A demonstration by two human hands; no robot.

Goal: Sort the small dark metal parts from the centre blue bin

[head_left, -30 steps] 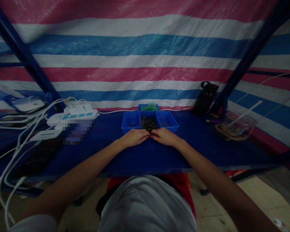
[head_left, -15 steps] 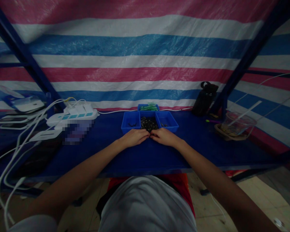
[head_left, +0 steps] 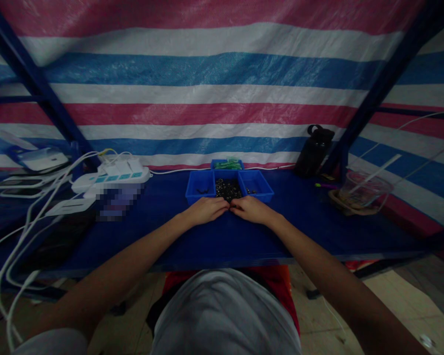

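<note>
My left hand (head_left: 204, 210) and my right hand (head_left: 252, 209) rest on the blue table (head_left: 303, 224), fingertips pinched together and meeting in front of the blue trays. What they pinch is too small and dark to make out. Just beyond the fingertips, the middle blue tray (head_left: 228, 188) holds a heap of small dark parts. The left tray (head_left: 200, 187) has a few dark pieces, and the right tray (head_left: 256, 186) a few more. A smaller blue tray (head_left: 227, 164) with green items sits behind them.
White power strips (head_left: 111, 178) with white cables and several phones lie at the left. A dark bottle (head_left: 314, 150) stands at the back right, with a clear plastic container (head_left: 362, 190) further right. A striped tarp hangs behind the table.
</note>
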